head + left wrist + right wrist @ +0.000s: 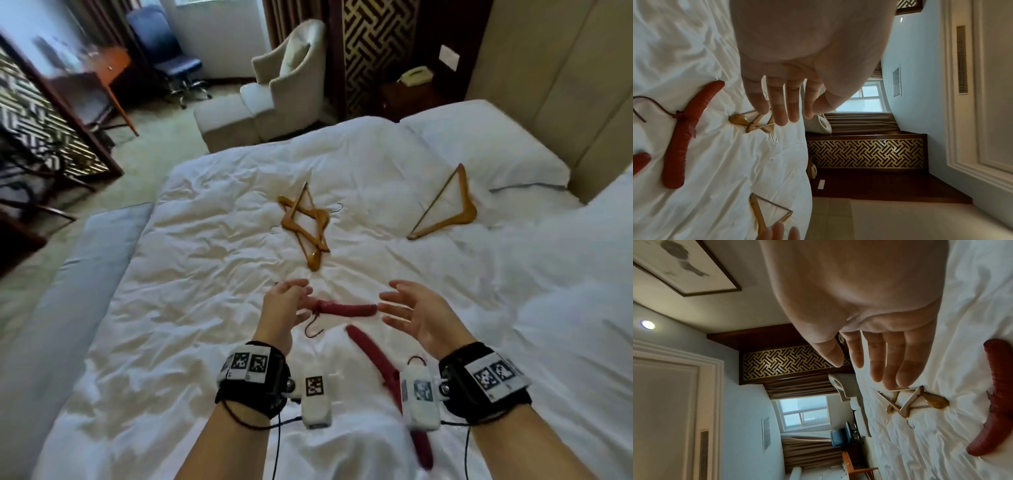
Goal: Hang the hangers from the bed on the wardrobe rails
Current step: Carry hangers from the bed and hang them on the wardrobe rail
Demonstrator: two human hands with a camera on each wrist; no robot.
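Hangers all sit on the white bed [212, 281], none on a rail yet, and no wardrobe shows in any view. Your left hand [286, 305] and right hand [416, 313] hover just above the duvet, palms facing each other, fingers spread and relaxed, holding nothing. Between them lies the red padded hanger [346, 309], its thin dark hook [313, 327] curling toward you; in the head view your left fingers overlap its near end, but contact is not clear, and the left wrist view shows the hand apart from it. A second red padded hanger [373, 359] lies closer to you, partly hidden under the wrist cameras. Further up the bed two crossed wooden hangers [306, 228] sit stacked, metal hooks poking out, and a single wooden hanger [445, 205] lies well apart to the right near the pillow [479, 144]. Likely step: grabbing the red one between your hands. Risks from here: padded cover looks soft and slick, so a loose grip on the end could let it swing or drop; take it near the middle by the hook. That hook could snag the wrinkled duvet and drag fabric up. The crossed wooden pair will probably come up tangled if you lift one alone, and the other may fall. The near red hanger is easy to miss or knock with your forearms, since the wrist units cover it.
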